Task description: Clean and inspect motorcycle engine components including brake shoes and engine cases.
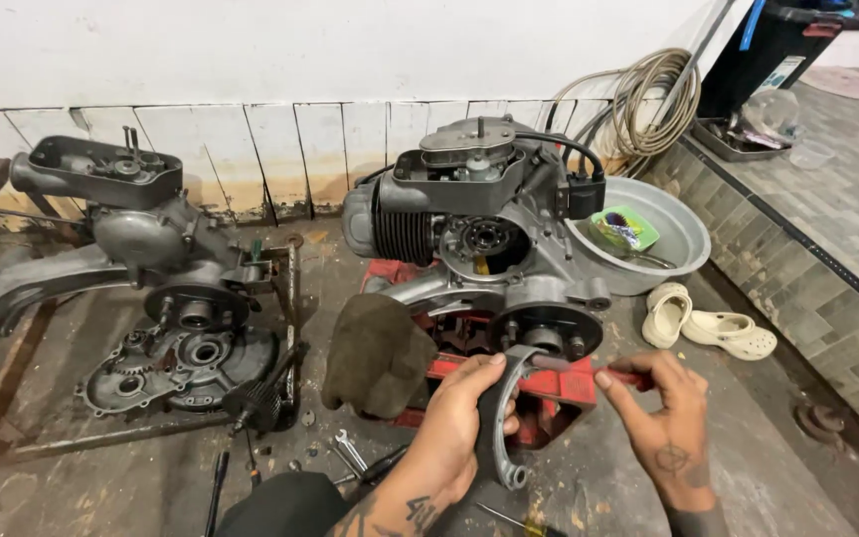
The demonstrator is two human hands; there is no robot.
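Note:
My left hand (454,423) grips a curved grey brake shoe (501,418), held upright in front of the round hub plate (547,333) of a scooter engine (479,224). Pinched in the fingers of my right hand (663,413) is a thin red-handled tool (603,370), its tip touching the top end of the shoe. The engine rests on a red stand (559,388). A dirty brown rag (375,353) lies draped to the left of the hub.
A second engine (141,234) and an open case cover (181,363) sit at the left on a metal frame. Wrenches and screwdrivers (350,457) lie on the floor. Behind are a metal basin (663,239), coiled hose (653,99), pale sandals (713,323) and a tiled step (817,268).

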